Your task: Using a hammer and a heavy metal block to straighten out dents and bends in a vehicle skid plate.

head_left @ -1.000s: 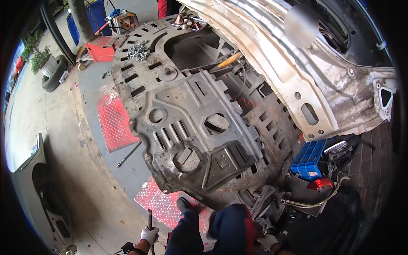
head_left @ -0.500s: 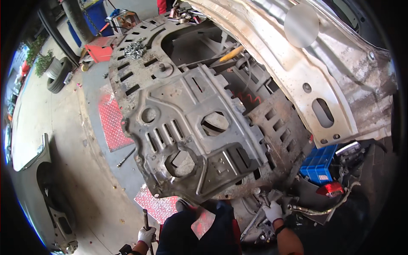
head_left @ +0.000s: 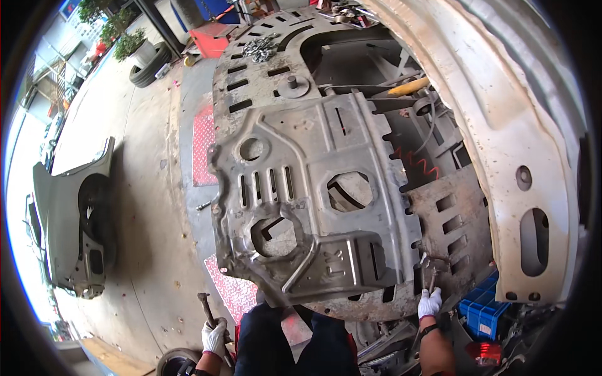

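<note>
My left hand [head_left: 214, 338], in a white glove, is closed round a dark rusty metal bar [head_left: 207, 308] with a short crosswise end, held left of my legs. At the right, my gloved right hand [head_left: 429, 304] grips a hammer [head_left: 432, 280], its head up, beside the near right corner of a large stamped metal panel [head_left: 313, 219]. That grey panel lies flat in front of me, with slots, round and many-sided cutouts and worn, darkened near edges. Beneath it is a thick slotted steel bench [head_left: 467, 219]. Neither tool is seen touching the panel.
A pale car body panel [head_left: 508, 119] looms along the right. Below it are a blue crate [head_left: 483, 307] and a red lamp [head_left: 484, 353]. A chain [head_left: 260, 47] lies on the bench's far end. A detached fender [head_left: 63, 225] stands on the left floor; red tread plates [head_left: 229, 291] flank the bench.
My right hand has raised the hammer up and to the right, onto the bench's near right side. The left hand still holds its bar. My view has turned left.
</note>
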The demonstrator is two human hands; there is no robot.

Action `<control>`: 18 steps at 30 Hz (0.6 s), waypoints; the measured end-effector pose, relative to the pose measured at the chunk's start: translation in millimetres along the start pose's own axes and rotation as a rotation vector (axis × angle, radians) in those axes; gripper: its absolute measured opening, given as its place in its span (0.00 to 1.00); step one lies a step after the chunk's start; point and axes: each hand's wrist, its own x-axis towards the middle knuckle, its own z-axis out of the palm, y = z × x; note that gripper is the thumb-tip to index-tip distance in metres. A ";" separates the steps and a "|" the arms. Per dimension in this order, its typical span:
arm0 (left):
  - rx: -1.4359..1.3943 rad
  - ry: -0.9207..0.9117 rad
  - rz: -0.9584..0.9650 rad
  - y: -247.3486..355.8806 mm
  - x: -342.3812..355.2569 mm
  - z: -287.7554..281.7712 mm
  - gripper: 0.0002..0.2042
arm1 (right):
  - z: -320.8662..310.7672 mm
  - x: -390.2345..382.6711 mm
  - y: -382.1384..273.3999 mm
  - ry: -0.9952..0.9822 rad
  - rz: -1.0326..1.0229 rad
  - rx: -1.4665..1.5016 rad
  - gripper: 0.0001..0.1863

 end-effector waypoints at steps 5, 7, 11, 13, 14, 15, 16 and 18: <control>-0.054 0.067 0.035 3.7 -35.4 16.4 0.10 | 10.5 9.4 12.2 -0.127 -0.061 -0.041 0.22; -0.015 0.046 0.067 8.8 -51.3 23.8 0.11 | 4.0 9.6 6.8 -0.141 -0.081 -0.114 0.22; -0.151 0.031 0.088 -1.5 -72.1 35.2 0.12 | -34.6 9.3 -27.3 -0.197 -0.167 -0.333 0.22; -0.190 -0.003 0.076 -2.7 -82.9 46.8 0.10 | -38.0 5.4 -29.5 0.016 -0.319 -0.113 0.20; -0.230 -0.014 0.086 -7.7 -85.0 52.1 0.10 | -45.9 -7.0 -51.1 0.000 -0.377 -0.024 0.19; -0.271 -0.029 0.095 -14.5 -86.5 60.1 0.09 | -54.4 -23.7 -74.4 -0.014 -0.432 0.062 0.18; -0.269 -0.049 0.168 -22.4 -86.4 71.3 0.09 | -53.0 -37.5 -87.7 0.001 -0.585 0.076 0.17; -0.344 -0.111 0.098 -19.0 -94.3 100.5 0.10 | -47.1 -84.7 -129.4 -0.278 -0.654 0.228 0.14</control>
